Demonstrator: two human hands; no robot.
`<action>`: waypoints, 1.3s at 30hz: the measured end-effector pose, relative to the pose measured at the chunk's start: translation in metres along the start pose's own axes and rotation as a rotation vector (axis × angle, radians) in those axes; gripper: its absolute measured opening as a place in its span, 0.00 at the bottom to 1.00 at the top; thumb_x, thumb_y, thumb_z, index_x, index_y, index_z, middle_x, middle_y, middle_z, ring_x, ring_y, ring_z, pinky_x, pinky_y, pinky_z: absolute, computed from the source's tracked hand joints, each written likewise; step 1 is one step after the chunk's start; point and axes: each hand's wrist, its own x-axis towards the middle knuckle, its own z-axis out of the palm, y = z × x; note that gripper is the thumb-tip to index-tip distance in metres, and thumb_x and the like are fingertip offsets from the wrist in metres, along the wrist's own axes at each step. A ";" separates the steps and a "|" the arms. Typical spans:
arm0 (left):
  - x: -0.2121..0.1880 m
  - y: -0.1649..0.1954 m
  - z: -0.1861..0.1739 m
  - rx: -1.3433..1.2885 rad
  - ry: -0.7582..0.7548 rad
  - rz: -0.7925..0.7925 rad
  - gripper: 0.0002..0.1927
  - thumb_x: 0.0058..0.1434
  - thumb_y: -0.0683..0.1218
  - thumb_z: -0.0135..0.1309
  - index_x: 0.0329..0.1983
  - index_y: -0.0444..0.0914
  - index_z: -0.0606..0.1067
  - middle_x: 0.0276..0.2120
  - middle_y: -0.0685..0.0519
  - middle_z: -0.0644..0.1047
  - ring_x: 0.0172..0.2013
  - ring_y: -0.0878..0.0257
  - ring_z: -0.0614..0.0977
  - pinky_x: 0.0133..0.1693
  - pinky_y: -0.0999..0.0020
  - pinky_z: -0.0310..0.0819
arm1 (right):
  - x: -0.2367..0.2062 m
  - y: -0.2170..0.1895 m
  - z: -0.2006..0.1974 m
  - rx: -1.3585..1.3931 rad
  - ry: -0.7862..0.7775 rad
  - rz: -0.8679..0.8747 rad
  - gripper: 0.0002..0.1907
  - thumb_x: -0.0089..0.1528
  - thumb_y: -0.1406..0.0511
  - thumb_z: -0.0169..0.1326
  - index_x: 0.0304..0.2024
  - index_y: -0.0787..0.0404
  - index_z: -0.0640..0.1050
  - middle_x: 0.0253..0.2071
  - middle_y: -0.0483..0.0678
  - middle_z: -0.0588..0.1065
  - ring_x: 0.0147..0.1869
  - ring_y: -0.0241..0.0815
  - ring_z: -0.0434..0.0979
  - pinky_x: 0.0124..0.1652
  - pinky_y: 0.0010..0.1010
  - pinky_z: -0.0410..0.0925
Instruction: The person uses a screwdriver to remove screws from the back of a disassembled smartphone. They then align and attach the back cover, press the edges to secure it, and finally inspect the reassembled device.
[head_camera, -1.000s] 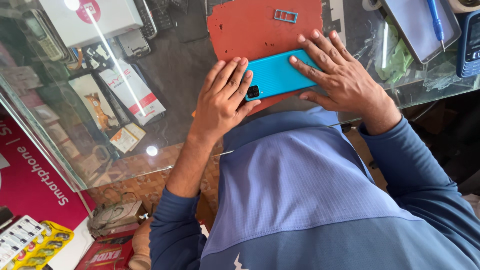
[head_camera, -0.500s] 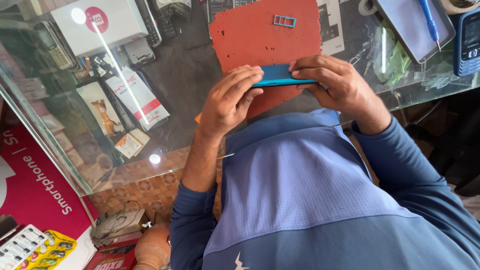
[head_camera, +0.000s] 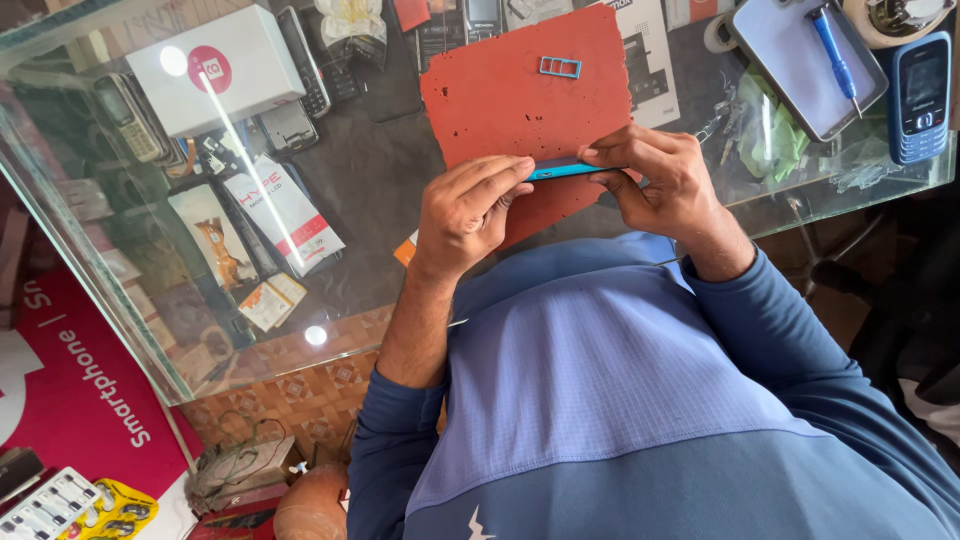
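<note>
- Over the red mat (head_camera: 520, 95) on the glass surface (head_camera: 380, 190), I've got both hands up with a turquoise phone (head_camera: 562, 170) between them, turned edge-on so only its thin side shows.
- Left hand (head_camera: 470, 210) is closed on the phone's left end, fingertips curled over the top edge, thumb hidden underneath.
- Right hand (head_camera: 665, 185) is gripping the right end the same way, fingers wrapped over the top (can't see how the thumb sits).
- Phone is up off the mat, just above its lower half, roughly level.
- Small blue SIM tray (head_camera: 560, 67) lies on the mat near its top edge, well apart from the hands.
- Off to the right: a grey tray (head_camera: 775, 60) with a blue-handled screwdriver (head_camera: 832, 50) lying in it, and a dark blue keypad phone (head_camera: 920, 95) just beside that.
- Green cloth (head_camera: 775, 135) sits below the tray.
- Far left on the surface there's a white box (head_camera: 215, 70), with packaging and old handsets showing through the glass below it.
</note>
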 end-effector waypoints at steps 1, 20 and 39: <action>0.002 0.003 -0.001 0.012 -0.014 -0.012 0.16 0.61 0.34 0.64 0.51 0.36 0.78 0.45 0.50 0.82 0.46 0.56 0.85 0.47 0.64 0.82 | 0.001 -0.001 -0.001 -0.009 -0.002 0.004 0.14 0.60 0.77 0.63 0.48 0.65 0.80 0.46 0.52 0.81 0.47 0.48 0.85 0.43 0.32 0.77; 0.033 0.023 0.037 0.358 -0.231 0.148 0.11 0.65 0.40 0.58 0.49 0.32 0.78 0.41 0.48 0.83 0.40 0.57 0.85 0.42 0.63 0.78 | -0.021 0.014 -0.029 0.081 0.080 0.056 0.11 0.61 0.75 0.66 0.45 0.68 0.79 0.46 0.55 0.79 0.51 0.45 0.83 0.48 0.32 0.75; 0.008 0.049 -0.003 -0.297 0.036 -0.119 0.10 0.68 0.36 0.61 0.50 0.35 0.75 0.48 0.47 0.83 0.48 0.60 0.88 0.49 0.71 0.87 | 0.032 -0.079 -0.031 0.021 -0.003 -0.103 0.13 0.57 0.77 0.68 0.42 0.67 0.79 0.41 0.50 0.77 0.44 0.45 0.83 0.42 0.30 0.77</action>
